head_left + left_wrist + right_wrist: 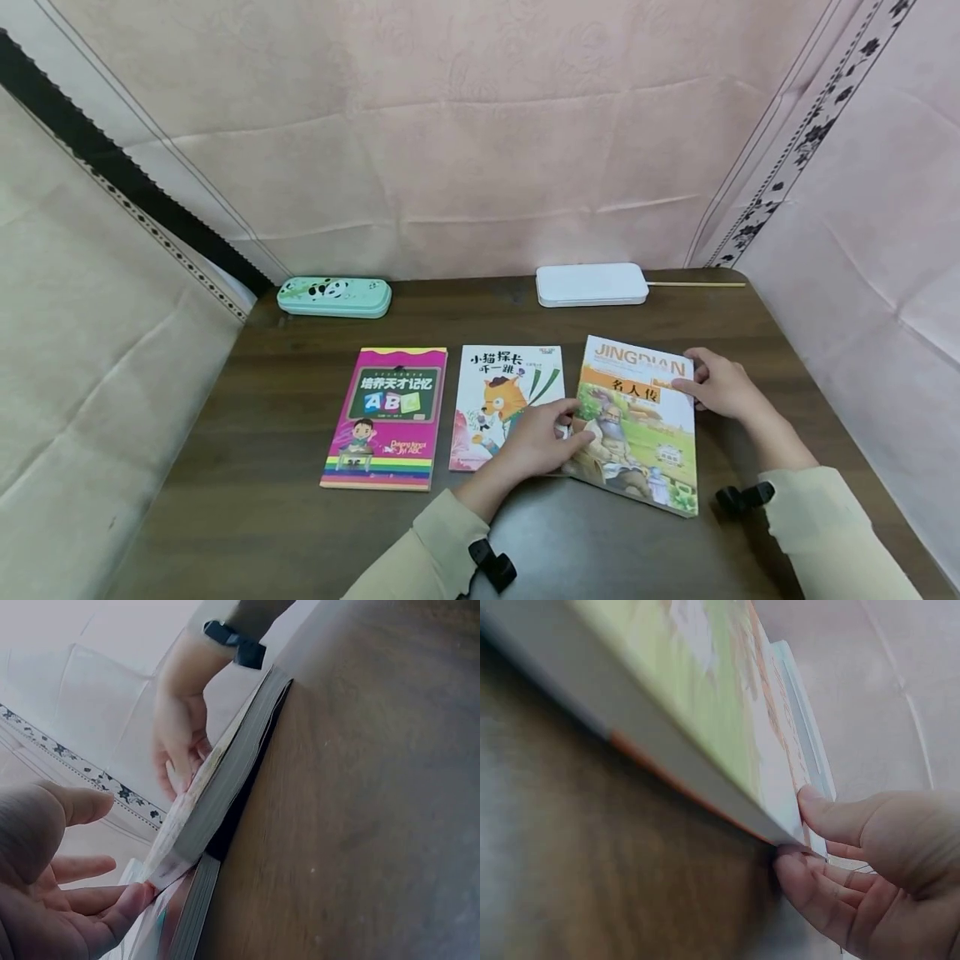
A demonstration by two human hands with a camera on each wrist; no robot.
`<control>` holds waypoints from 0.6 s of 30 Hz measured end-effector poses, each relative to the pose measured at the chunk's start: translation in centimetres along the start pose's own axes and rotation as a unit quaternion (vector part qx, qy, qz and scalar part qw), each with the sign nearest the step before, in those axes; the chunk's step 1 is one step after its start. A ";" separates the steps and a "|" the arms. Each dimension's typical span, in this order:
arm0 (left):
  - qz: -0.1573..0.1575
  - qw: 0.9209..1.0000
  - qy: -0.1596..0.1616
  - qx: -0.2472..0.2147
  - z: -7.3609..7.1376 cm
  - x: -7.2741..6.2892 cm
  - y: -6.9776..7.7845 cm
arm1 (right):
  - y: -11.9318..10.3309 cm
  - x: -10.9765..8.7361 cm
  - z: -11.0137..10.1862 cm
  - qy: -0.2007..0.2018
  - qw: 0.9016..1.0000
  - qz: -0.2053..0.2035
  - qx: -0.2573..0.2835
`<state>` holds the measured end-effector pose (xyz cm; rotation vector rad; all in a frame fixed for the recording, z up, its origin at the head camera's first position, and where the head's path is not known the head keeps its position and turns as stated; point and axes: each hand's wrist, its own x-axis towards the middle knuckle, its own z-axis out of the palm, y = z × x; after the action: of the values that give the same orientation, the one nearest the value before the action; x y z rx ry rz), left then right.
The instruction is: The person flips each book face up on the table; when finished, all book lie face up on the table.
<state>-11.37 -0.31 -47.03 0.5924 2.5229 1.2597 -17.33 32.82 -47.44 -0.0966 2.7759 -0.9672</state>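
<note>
A book with a painted cover and orange "JINGDIAN" lettering lies slightly turned at the right. My right hand pinches its upper right edge, thumb on the cover and fingers underneath, as the right wrist view shows. At its left edge is my left hand, a fingertip touching the book's edge and the thumb held apart. Beneath the left hand lies a thinner book with an orange cat, partly covered by that hand. The painted book's edge overlaps it in the left wrist view.
A pink book with a green chalkboard picture lies at the left of the brown table. Toward the back are a mint panda case, a white case and a thin stick. Pale cloth hangs around the table.
</note>
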 end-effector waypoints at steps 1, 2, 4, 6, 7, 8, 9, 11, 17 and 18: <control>0.000 1.000 -0.005 -0.010 0.1 -0.1 0.1 | -0.1 0.3 -0.1 -0.003 1.000 0.000 -0.001; -0.001 1.000 -0.010 -0.018 0.1 -0.1 0.2 | -0.1 0.6 -0.2 -0.007 1.000 0.000 -0.002; -0.002 0.999 -0.020 -0.028 0.2 -0.2 0.3 | -0.2 1.3 -0.4 -0.014 1.000 0.004 -0.004; -0.002 0.999 -0.025 -0.031 0.4 -0.3 0.4 | -0.2 1.9 -0.6 -0.021 1.000 0.009 -0.007; -0.002 0.999 -0.027 -0.030 0.5 -0.2 0.5 | -0.2 2.2 -0.6 -0.023 1.000 0.010 -0.009; -0.002 0.999 -0.028 -0.027 0.6 -0.2 0.6 | -0.3 2.5 -0.7 -0.025 1.000 0.011 -0.011; 0.000 0.999 -0.028 -0.023 0.7 -0.2 0.6 | -0.4 2.8 -0.7 -0.026 0.999 0.012 -0.015; 0.001 0.999 -0.027 -0.019 0.9 0.0 0.7 | -0.5 3.3 -0.8 -0.027 0.999 0.014 -0.019; -0.011 0.999 -0.027 -0.013 1.4 0.0 1.3 | -0.7 4.3 -0.9 -0.025 0.999 0.003 -0.036; -0.014 0.999 -0.028 -0.013 1.4 0.0 1.4 | -0.7 4.3 -1.0 -0.025 0.999 -0.001 -0.039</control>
<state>-10.48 1.43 -46.75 0.5765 2.4560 1.2476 -21.76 32.33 -47.00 -0.1320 2.7683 -0.8454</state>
